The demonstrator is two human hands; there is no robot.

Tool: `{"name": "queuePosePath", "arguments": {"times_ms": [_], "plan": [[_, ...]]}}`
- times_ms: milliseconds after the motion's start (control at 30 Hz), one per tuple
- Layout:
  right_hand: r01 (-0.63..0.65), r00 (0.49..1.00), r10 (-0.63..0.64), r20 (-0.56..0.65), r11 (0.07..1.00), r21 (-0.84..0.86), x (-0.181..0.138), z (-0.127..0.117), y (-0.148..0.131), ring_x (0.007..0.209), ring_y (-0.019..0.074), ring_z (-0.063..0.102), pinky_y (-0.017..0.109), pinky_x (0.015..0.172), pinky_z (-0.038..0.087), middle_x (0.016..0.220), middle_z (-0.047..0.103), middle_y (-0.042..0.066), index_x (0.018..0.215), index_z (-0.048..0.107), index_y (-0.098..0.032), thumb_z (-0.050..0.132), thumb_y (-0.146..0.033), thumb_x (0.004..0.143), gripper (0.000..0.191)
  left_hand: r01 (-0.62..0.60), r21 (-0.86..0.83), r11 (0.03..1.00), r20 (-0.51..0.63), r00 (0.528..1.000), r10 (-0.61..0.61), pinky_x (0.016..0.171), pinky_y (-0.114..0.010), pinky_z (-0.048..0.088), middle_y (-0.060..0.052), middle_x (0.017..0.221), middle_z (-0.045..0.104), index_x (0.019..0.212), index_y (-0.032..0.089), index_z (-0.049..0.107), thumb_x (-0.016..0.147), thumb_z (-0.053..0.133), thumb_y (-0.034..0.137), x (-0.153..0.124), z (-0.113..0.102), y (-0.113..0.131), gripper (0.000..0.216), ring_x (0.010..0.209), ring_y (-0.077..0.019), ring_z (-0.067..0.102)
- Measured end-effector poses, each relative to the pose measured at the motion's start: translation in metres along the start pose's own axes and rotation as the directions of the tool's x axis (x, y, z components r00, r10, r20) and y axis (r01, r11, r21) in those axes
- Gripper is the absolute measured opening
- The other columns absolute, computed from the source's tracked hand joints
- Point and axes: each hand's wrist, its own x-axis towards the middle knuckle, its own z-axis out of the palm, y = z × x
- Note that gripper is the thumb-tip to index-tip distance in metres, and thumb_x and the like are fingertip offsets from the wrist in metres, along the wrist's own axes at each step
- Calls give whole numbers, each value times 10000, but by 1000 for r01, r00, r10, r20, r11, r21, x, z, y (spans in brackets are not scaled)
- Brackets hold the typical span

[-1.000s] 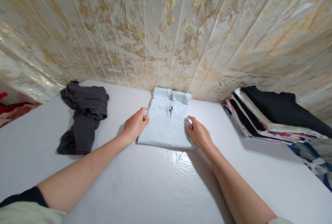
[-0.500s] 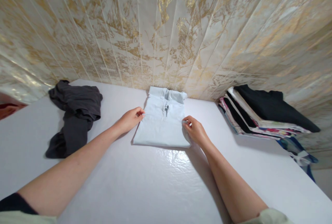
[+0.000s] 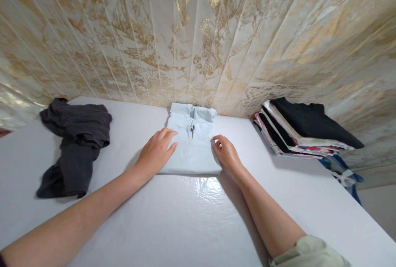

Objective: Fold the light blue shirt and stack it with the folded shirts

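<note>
A folded pale blue garment [image 3: 194, 155] lies flat at the middle of the table, with a gathered slit near its upper centre; its exact kind I cannot tell. Over its left side my left hand [image 3: 158, 148] rests with thumb and fingers apart, the fingertips on the cloth. At the opposite edge my right hand [image 3: 227, 151] has its thumb and forefinger pinched on the side of the garment, fingers curled.
Left on the white table [image 3: 173, 221] lies a crumpled dark grey garment [image 3: 78, 135]. A stack of folded clothes [image 3: 297, 131], black on top, sits at the right, with a blue and white cloth [image 3: 342, 174] by the edge. A gold-patterned curtain [image 3: 173, 44] hangs behind.
My left hand has let go of the garment's left edge and moved onto the cloth with its fingers spread. My right hand stays at the right edge. The view has shifted slightly.
</note>
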Motion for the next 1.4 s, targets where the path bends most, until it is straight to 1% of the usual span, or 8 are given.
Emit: {"name": "queuePosePath", "arguments": {"times_ms": [100, 233, 500, 767, 900, 1100, 1300, 1400], "plan": [[3, 1000, -3, 5, 1000, 14, 1, 0, 1, 771, 146, 557, 249, 737, 411, 875, 607, 22, 1091, 586, -218, 518, -197, 839, 262, -233, -60, 971, 206, 949, 240, 1131, -387, 248, -77, 1444, 475, 1395, 221, 434, 961, 358, 455, -12, 10, 27, 499, 1338, -226, 396], [2, 1000, -1, -22, 1000, 23, 2, 2, 1, 749, 138, 558, 245, 730, 420, 846, 608, 6, 1082, 585, -228, 535, -206, 822, 266, -288, -54, 956, 411, 866, 284, 1171, -443, 103, -62, 1563, 291, 1471, 279, 345, 919, 374, 598, -26, 34, 34, 638, 1440, -253, 232], [-261, 952, 171, 255, 889, 377, -17, -34, -6, 444, 81, 476, 208, 447, 391, 738, 633, -2, 1160, 549, -162, 484, -268, 863, 322, -270, -30, 962, 453, 854, 254, 1165, -481, 97, -66, 1579, 233, 1466, 306, 359, 917, 364, 617, -26, 34, 34, 631, 1455, -276, 186], [-253, 935, 23, 355, 746, 616, -89, -41, -26, 545, 93, 533, 234, 518, 461, 856, 615, 2, 1363, 441, -238, 551, -332, 838, 545, -275, -59, 959, 415, 867, 275, 1166, -486, 101, -67, 1576, 245, 1460, 311, 370, 911, 385, 612, -28, 35, 33, 626, 1451, -274, 199], [-193, 922, -21, 387, 841, 505, -90, -38, -23, 545, 104, 511, 229, 545, 424, 656, 568, -25, 1060, 673, -203, 528, -249, 825, 280, -274, -43, 961, 416, 869, 266, 1167, -485, 96, -72, 1572, 253, 1459, 305, 373, 908, 395, 610, -28, 35, 34, 631, 1452, -273, 198], [-204, 910, 54, 412, 922, 328, -83, -47, -8, 515, 113, 491, 228, 532, 397, 573, 549, -31, 859, 686, -188, 472, -178, 805, 221, -266, -44, 963, 455, 853, 256, 1164, -506, 96, -80, 1583, 213, 1454, 305, 383, 904, 427, 579, -26, 30, 37, 616, 1458, -290, 171], [62, 998, -62, -15, 998, 9, -85, -38, -20, 1021, 213, 599, 364, 899, 463, 1150, 636, 101, 1170, 625, -218, 416, -270, 928, 323, -240, -49, 970, 475, 848, 234, 1138, -588, 105, -68, 1575, 240, 1446, 349, 384, 854, 493, 600, -46, 26, 46, 652, 1445, -338, 196], [207, 977, -201, 70, 973, -101, -82, -21, -27, 1291, 248, 444, 435, 1079, 334, 1391, 510, 115, 1344, 514, -219, 458, -307, 938, 419, -231, -3, 973, 508, 838, 200, 1105, -633, 159, -64, 1560, 284, 1441, 347, 395, 812, 556, 588, -61, 21, 58, 692, 1423, -379, 239]]}}
